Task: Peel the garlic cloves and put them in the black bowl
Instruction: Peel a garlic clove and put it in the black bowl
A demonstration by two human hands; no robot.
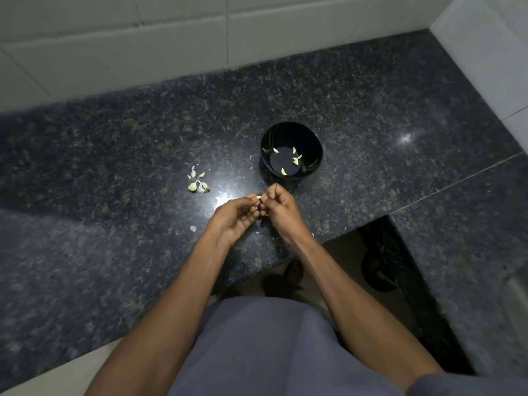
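A black bowl [313, 144] stands on the dark granite counter with several peeled garlic cloves [283, 171] lying in its bottom. Just in front of the bowl, my left hand [233, 217] and my right hand [281, 207] meet fingertip to fingertip. Between them they pinch one small pale garlic clove [258, 197], mostly hidden by the fingers. A little heap of unpeeled cloves [197, 182] lies on the counter to the left of the bowl.
The granite counter [114, 195] runs left and wraps round on the right, with a cut-out front edge near my body. White tiled walls close the back and right. Bits of papery garlic skin [193, 228] lie near my hands.
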